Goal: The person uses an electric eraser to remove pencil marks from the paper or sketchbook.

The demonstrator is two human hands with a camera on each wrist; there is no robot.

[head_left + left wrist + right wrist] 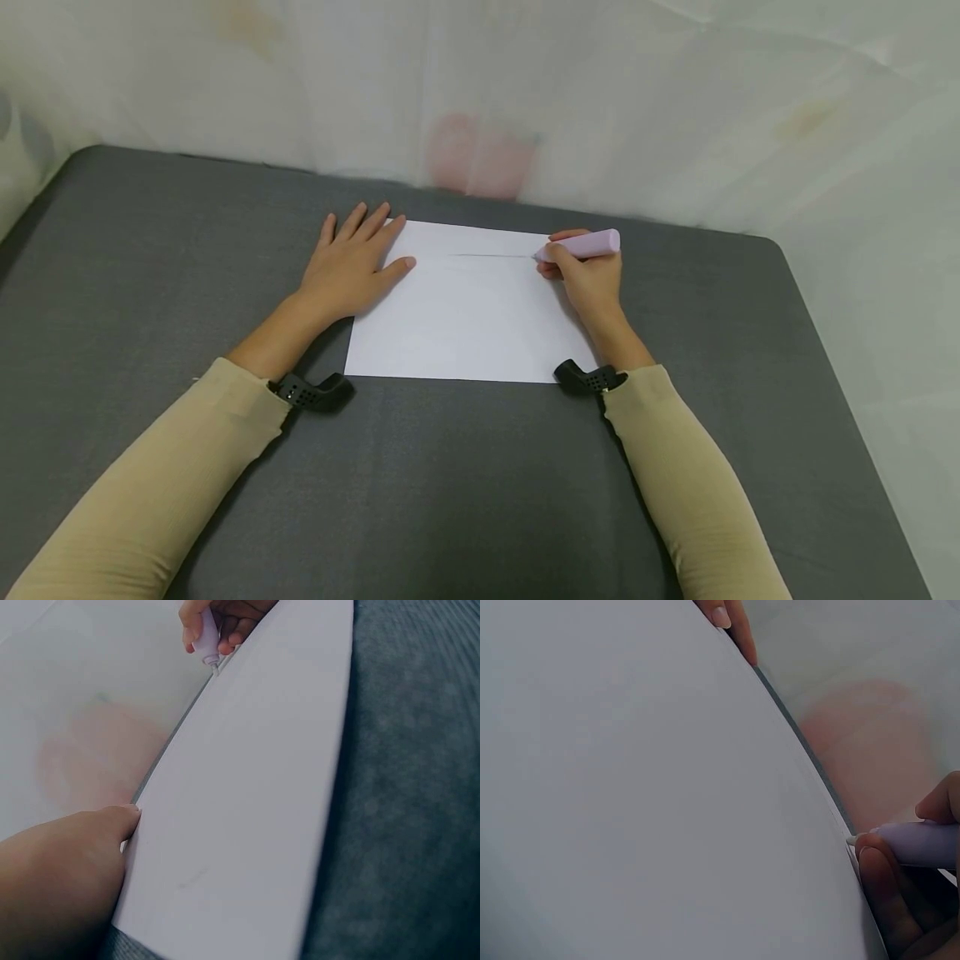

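**Line drawn on sheet**

A white sheet (468, 317) is laid flat on the grey counter (150, 275). Its left edge is pressed by the left hand (348, 267), fingers straight. A lilac pen (581, 246) is gripped by the right hand (588, 275), tip at the sheet's far right, ending a thin line (491, 255).

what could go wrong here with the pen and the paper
The left hand presses flat on only the far left corner of the paper, so the free right side might shift or pivot under the stroke. The right hand grips the pen with its tip close to the sheet's right edge, so a longer stroke could run off onto the grey table.
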